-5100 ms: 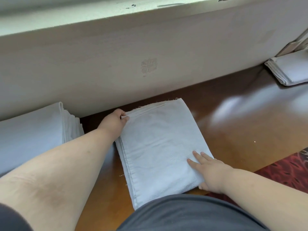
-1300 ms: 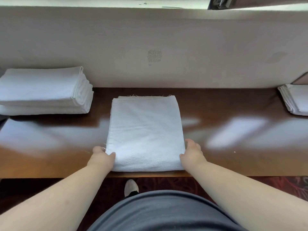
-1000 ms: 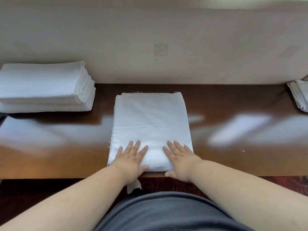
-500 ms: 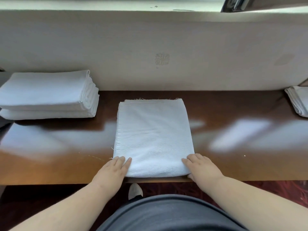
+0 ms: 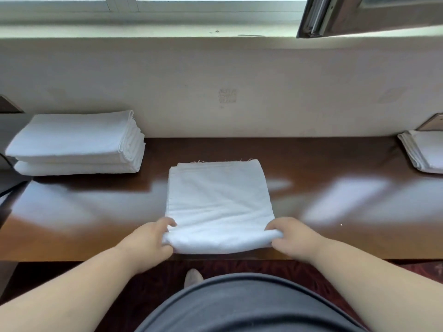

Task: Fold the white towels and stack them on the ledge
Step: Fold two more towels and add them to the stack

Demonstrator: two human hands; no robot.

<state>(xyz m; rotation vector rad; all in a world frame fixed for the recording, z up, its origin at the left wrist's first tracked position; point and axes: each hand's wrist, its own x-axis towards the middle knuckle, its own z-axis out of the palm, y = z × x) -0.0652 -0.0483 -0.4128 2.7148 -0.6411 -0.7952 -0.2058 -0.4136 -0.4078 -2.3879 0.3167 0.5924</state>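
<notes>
Far left there's a dark object (image 5: 9,104) cut off by the frame edge, can't really tell what it is. Next to it sits a stack of folded white towels (image 5: 76,144) on the dark wooden ledge (image 5: 96,212), pushed back against the beige wall (image 5: 215,80); how many towels are in it is hard to count, the layers blur together. Moving in, the left hand (image 5: 149,240) has its fingers (image 5: 167,222) curled over the near left corner of the folded towel (image 5: 219,202) in the middle of the ledge, thumb tucked underneath so it's mostly hidden. That near edge is lifted a bit off the wood while the far edge, with some frayed threads, lies flat, apart from the wall. The right hand (image 5: 293,238) pinches the near right corner the same way, fingertips bunching the cloth. Shiny glare patches on the ledge wash out the wood grain. Below the ledge a shoe tip (image 5: 193,276) peeks out over a reddish carpet (image 5: 251,267), mostly blocked by the person's grey clothing (image 5: 239,307). Far right, another folded white pile (image 5: 424,154) is cut off by the frame. Up top, a window frame (image 5: 318,15) juts in.
</notes>
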